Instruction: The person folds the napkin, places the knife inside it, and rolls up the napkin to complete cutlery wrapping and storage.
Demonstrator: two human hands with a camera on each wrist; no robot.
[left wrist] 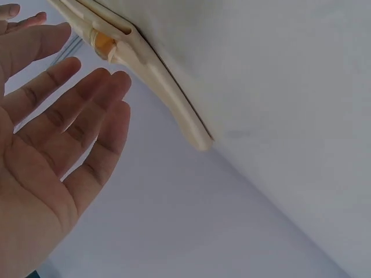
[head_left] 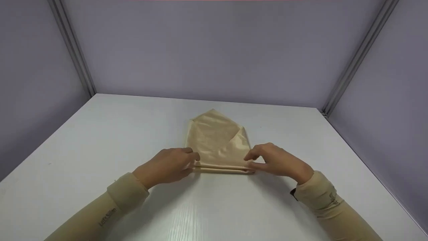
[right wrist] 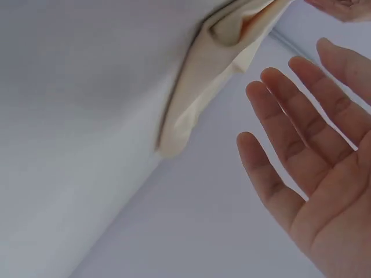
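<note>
A person's two hands flank a folded beige cloth [head_left: 219, 142] lying flat near the middle of a white table [head_left: 100, 140]. The cloth comes to a point at its far end, with one flap folded diagonally across it, and its near edge is a thick, straight fold running between the hands.

The left hand [head_left: 169, 165] sits at the left end of that near fold and the right hand [head_left: 276, 160] at the right end, fingertips at the corners in the head view. Both wrist views show the fingers [left wrist: 69, 116] straight and spread, palms bare, gripping nothing; the right hand's fingers [right wrist: 295, 116] stand just off the layered edge of the cloth [right wrist: 197, 98]. Whether the fingertips actually touch the fabric cannot be told.

Bare tabletop stretches wide on both sides of the cloth and in front of it, toward the person. The far table edge meets a pale lilac back wall [head_left: 214, 50], with side walls joined at metal corner posts [head_left: 72, 50]. Both forearms wear tan sleeves [head_left: 123, 194].
</note>
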